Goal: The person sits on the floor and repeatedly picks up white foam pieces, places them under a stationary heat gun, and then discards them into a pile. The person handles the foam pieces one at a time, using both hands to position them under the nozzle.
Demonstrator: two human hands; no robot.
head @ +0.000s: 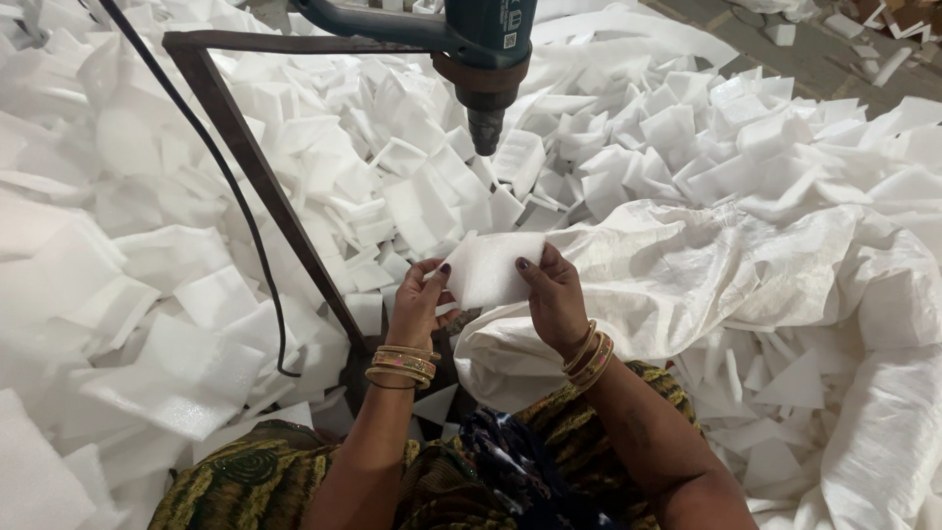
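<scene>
Foam piece [488,269] is being held flat between both hands, just under the heat gun nozzle [486,130]. Left hand [420,299] and right hand [554,294] are pinching its edges; fingers should be staying well away from the hot tip.

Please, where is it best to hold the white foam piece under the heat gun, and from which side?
Probably by its two lower side edges, from below. The foam piece is a thin flat sheet, its top pointing at the heat gun nozzle. The left hand and right hand already pinch those edges, which keeps fingers away from the nozzle.
</scene>
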